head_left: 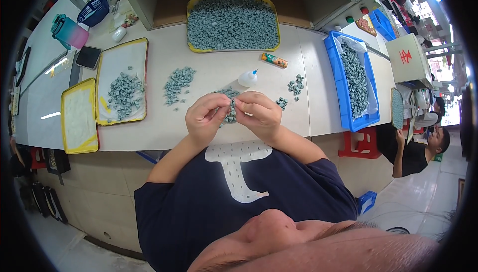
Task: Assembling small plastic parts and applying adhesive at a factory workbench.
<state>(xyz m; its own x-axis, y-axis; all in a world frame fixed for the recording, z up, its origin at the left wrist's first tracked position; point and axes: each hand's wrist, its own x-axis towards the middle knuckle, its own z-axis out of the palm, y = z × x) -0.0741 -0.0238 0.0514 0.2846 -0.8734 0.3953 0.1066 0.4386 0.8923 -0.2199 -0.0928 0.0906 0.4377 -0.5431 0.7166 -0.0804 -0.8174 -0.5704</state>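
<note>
My left hand (207,114) and my right hand (259,114) meet above the table, thumbs and forefingers pinched together tip to tip. Whatever is between the fingertips is too small and covered to make out. Right behind and under them lies a heap of small grey-green pieces (230,93), partly hidden by my fingers. A white squeeze bottle (247,79) with a blue tip stands just beyond my right hand. Small clusters of the same pieces (296,86) lie to the right of it. Another loose pile (179,84) is left of my left hand.
A yellow-rimmed tray (189,47) full of pieces sits at the back. At left are a tray (146,48) with a pile, a pale tray (78,117), a phone (88,57) and a bottle (68,31). An orange cylinder (274,60) lies ahead; a blue crate (335,83) stands right.
</note>
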